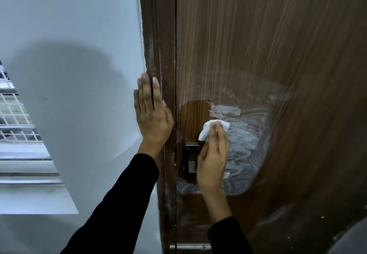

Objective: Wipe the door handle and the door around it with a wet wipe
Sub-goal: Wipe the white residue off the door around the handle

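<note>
A: Centre of the frame, we see the right hand [213, 158] with its grip pinched shut on the wet wipe [210, 129], pressed to the door [278, 55] just above the door handle [191, 159].

B: Left of that, we have the left hand [152, 112] flat and open, fingers spread, holding nothing, resting on the door frame [158, 35] beside the wall [69, 35].

A: We note whitish smears [244, 144] on the wood to the right of the wipe, and the hand covers part of the handle.

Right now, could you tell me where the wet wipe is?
In the right hand, the wet wipe presses on the door just above the handle plate.
</note>
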A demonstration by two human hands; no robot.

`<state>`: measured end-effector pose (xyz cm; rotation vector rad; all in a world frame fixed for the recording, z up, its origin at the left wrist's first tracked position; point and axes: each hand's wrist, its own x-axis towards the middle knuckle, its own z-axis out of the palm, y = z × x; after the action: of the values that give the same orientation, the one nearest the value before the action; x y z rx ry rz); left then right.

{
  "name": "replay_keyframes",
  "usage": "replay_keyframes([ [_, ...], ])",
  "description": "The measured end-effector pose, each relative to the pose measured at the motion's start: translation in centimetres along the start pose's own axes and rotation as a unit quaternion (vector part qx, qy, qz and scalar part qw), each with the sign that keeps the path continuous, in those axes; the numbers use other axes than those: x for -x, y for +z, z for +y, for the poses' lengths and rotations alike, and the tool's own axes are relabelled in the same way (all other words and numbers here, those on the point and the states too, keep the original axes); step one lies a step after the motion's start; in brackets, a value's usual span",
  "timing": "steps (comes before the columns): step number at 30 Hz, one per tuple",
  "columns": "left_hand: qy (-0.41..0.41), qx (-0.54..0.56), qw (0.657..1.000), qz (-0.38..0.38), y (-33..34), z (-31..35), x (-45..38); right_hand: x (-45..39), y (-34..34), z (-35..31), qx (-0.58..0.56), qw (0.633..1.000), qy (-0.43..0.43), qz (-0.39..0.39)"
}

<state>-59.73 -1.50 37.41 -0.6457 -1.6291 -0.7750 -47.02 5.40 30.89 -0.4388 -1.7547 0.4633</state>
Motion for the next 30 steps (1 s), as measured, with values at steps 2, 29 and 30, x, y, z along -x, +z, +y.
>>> replay_keyframes([
  [2,-0.001,0.01,1.0,-0.002,0.0,0.0,-0.1,-1.1,-0.1,0.2,-0.004,0.999,0.019,0.027],
  [29,0.001,0.048,0.999,-0.004,0.0,-0.2,0.0,-1.7,-0.9,0.9,-0.003,1.0,-0.019,0.02],
  [30,0.0,0.048,0.999,-0.005,0.0,-0.2,0.1,-1.7,-0.9,0.8,-0.004,0.999,-0.034,0.01],
])
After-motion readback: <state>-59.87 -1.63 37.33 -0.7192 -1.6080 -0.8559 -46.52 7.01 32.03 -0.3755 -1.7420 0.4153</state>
